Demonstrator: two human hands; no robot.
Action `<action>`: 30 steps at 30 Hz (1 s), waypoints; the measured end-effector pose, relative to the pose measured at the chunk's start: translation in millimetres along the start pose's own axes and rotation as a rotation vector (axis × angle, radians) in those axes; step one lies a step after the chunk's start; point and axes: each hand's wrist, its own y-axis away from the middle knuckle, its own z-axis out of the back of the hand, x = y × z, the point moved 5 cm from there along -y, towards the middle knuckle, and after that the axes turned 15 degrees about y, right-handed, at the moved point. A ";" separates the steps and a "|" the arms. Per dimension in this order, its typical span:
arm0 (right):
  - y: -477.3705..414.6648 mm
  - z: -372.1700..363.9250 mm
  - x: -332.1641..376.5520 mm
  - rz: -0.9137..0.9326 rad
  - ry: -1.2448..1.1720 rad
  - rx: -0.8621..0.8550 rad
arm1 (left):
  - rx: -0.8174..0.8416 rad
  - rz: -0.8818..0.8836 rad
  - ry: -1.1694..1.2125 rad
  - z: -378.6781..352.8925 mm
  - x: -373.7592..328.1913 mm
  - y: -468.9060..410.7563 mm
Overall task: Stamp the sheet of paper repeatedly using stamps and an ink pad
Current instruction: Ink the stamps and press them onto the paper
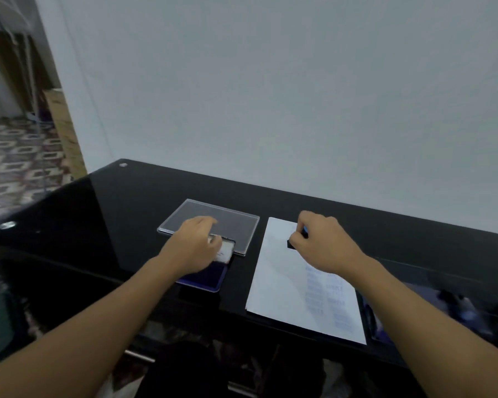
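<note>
The only camera sits on the person's head and looks forward and down, close over the black table (112, 214), toward the pale wall (270, 96); the left hand (193, 242) and the right hand (322, 242) enter from the lower edge.

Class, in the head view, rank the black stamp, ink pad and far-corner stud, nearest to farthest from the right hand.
1. black stamp: pinched in the right hand, on the paper.
2. ink pad: to the left, under the left hand.
3. stud: far left corner of the table.
</note>
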 end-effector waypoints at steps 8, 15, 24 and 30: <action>2.1 -61.0 60.4 0.103 -0.048 0.096 | -0.141 0.163 0.001 28.0 86.9 22.1; -13.2 -99.5 104.9 0.139 -0.046 0.140 | -0.240 0.224 -0.105 19.1 139.0 32.3; -46.0 -116.2 134.7 0.185 0.050 0.166 | -0.344 0.200 -0.166 15.1 132.8 38.3; -50.3 -129.9 148.1 0.254 0.134 0.202 | -0.341 0.204 -0.193 13.9 135.0 37.8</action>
